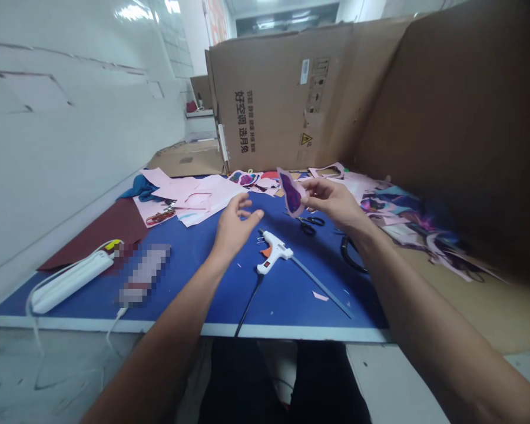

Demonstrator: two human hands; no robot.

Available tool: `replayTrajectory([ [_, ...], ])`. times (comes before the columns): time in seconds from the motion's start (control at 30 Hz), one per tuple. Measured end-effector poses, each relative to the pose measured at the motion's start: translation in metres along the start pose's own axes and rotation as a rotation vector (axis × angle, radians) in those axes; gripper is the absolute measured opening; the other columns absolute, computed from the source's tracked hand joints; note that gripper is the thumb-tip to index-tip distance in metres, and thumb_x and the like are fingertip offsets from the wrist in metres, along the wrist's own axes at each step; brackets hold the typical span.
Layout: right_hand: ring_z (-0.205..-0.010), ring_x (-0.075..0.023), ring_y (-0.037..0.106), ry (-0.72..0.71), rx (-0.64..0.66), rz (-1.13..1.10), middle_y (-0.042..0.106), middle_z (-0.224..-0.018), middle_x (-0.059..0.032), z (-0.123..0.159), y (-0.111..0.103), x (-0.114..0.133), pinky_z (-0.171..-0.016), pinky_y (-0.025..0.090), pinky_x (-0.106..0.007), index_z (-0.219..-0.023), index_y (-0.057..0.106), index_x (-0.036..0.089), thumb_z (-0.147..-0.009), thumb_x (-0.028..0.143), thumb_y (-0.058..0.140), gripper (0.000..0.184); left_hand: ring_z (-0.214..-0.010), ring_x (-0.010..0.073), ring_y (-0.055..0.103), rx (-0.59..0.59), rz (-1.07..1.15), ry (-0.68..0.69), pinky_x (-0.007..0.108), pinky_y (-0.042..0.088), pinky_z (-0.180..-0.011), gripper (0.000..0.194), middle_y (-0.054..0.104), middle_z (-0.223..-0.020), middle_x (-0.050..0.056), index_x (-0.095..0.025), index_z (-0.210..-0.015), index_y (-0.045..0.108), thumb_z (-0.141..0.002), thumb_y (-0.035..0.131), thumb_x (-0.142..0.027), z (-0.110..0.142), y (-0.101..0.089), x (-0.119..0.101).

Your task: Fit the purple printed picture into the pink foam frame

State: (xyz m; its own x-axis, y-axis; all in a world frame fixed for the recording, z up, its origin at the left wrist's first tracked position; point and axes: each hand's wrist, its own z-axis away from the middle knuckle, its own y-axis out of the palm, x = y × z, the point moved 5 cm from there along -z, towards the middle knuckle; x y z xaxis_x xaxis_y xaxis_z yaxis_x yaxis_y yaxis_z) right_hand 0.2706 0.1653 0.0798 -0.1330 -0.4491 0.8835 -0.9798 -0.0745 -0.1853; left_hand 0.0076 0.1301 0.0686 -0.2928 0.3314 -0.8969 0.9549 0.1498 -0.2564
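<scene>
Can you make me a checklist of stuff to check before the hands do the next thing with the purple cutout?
1. Right hand pinches the purple cutout firmly: ok, held up off the table.
2. Left hand free: ok, open and holding nothing.
3. Glue gun close by: ok, it lies on the blue table just beside the left hand.
4. Glue gun hot: cannot tell.
5. Glue gun cord plugged into the white power strip: cannot tell, the cord runs off the table edge.
6. Scissors out of the way: ok, lying flat under the right hand, touching nothing held.

Blurred object (pixel 142 274) beside power strip (pixel 70 281); cardboard box (pixel 291 94) top cropped
</scene>
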Motion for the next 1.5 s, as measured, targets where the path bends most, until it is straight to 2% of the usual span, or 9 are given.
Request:
replayTrajectory([
  [0.1, -0.077, -0.0173, 0.066, 0.049, 0.164, -0.172, 0.075, -0.091, -0.0031, 0.002, 0.014, 0.012, -0.071, 0.053, -0.031, -0.112, 0.079, 0.023, -0.076, 0.042, 0.093, 0.044, -0.116, 0.0259, 0.07, 0.055, 0.27, -0.205, 0.037, 0.053, -0.094, 0.083, 0.064, -0.148, 0.018, -0.024, -0.152, 0.053, -0.079, 0.09, -0.035, -0.029, 0.018, 0.005],
  [0.23, -0.071, -0.0151, 0.065, 0.136, 0.287, -0.252, 0.075, -0.087, -0.0019, 0.002, 0.022, 0.01, -0.066, 0.05, -0.029, -0.115, 0.078, 0.023, -0.077, 0.041, 0.094, 0.045, -0.093, 0.0226, 0.075, 0.26, 0.517, -0.376, 0.03, 0.054, -0.076, 0.054, 0.078, -0.117, 0.013, -0.02, -0.119, 0.072, -0.075, 0.093, -0.043, -0.036, 0.04, 0.014],
  [0.33, -0.066, -0.014, 0.063, 0.172, 0.244, -0.274, 0.073, -0.081, 0.0001, 0.001, 0.02, 0.001, -0.062, 0.049, -0.028, -0.113, 0.078, 0.023, -0.076, 0.042, 0.095, 0.045, -0.074, 0.0161, 0.071, 0.305, 0.549, -0.383, 0.025, 0.051, -0.065, 0.041, 0.078, -0.096, 0.009, -0.017, -0.094, 0.073, -0.07, 0.095, -0.042, -0.035, 0.044, 0.021],
  [0.5, -0.066, -0.0148, 0.062, 0.22, 0.167, -0.286, 0.072, -0.081, 0.0, 0.005, 0.019, -0.012, -0.064, 0.051, -0.031, -0.11, 0.079, 0.023, -0.073, 0.043, 0.095, 0.045, -0.06, 0.0101, 0.059, 0.198, 0.511, -0.339, 0.023, 0.047, -0.058, 0.037, 0.069, -0.073, 0.0, -0.018, -0.093, 0.077, -0.067, 0.095, -0.037, -0.037, 0.039, 0.033],
  [0.63, -0.065, -0.0136, 0.06, 0.179, -0.024, -0.243, 0.073, -0.084, -0.0007, 0.004, 0.011, -0.016, -0.062, 0.05, -0.029, -0.105, 0.08, 0.022, -0.07, 0.041, 0.096, 0.043, -0.048, 0.0078, 0.045, 0.135, 0.408, -0.321, 0.023, 0.032, -0.048, 0.037, 0.058, -0.057, -0.003, -0.018, -0.069, 0.066, -0.068, 0.094, -0.042, -0.035, 0.035, 0.038],
  [0.8, -0.071, -0.0184, 0.066, 0.175, -0.08, -0.244, 0.076, -0.092, -0.0028, 0.004, 0.017, -0.017, -0.065, 0.057, -0.034, -0.11, 0.077, 0.024, -0.071, 0.046, 0.094, 0.048, -0.047, 0.0074, 0.039, 0.078, 0.368, -0.263, 0.025, 0.026, -0.047, 0.04, 0.054, -0.056, -0.005, -0.019, -0.068, 0.066, -0.066, 0.094, -0.047, -0.029, 0.037, 0.032],
  [1.23, -0.063, -0.0166, 0.061, 0.137, -0.01, -0.079, 0.067, -0.075, 0.0015, 0.011, 0.018, -0.012, -0.059, 0.052, -0.031, -0.12, 0.076, 0.021, -0.073, 0.046, 0.094, 0.056, -0.055, 0.0122, 0.052, 0.304, 0.264, -0.251, 0.026, 0.032, -0.051, 0.032, 0.068, -0.068, 0.003, -0.019, -0.079, 0.081, -0.071, 0.089, -0.049, -0.017, 0.044, 0.016],
  [1.4, -0.082, -0.0232, 0.07, 0.168, -0.027, -0.175, 0.077, -0.107, -0.0074, 0.014, 0.023, -0.009, -0.063, 0.058, -0.034, -0.122, 0.075, 0.025, -0.076, 0.055, 0.092, 0.058, -0.058, 0.0125, 0.052, 0.168, 0.315, -0.248, 0.024, 0.037, -0.052, 0.035, 0.064, -0.065, 0.001, -0.019, -0.073, 0.075, -0.068, 0.09, -0.05, -0.021, 0.039, 0.02],
  [1.5, -0.086, -0.0256, 0.071, 0.183, -0.036, -0.194, 0.078, -0.113, -0.0085, 0.016, 0.023, -0.01, -0.06, 0.059, -0.035, -0.12, 0.075, 0.024, -0.072, 0.055, 0.094, 0.06, -0.06, 0.0134, 0.056, 0.218, 0.379, -0.3, 0.025, 0.042, -0.056, 0.039, 0.067, -0.069, 0.001, -0.019, -0.076, 0.075, -0.063, 0.093, -0.05, -0.019, 0.041, 0.019],
])
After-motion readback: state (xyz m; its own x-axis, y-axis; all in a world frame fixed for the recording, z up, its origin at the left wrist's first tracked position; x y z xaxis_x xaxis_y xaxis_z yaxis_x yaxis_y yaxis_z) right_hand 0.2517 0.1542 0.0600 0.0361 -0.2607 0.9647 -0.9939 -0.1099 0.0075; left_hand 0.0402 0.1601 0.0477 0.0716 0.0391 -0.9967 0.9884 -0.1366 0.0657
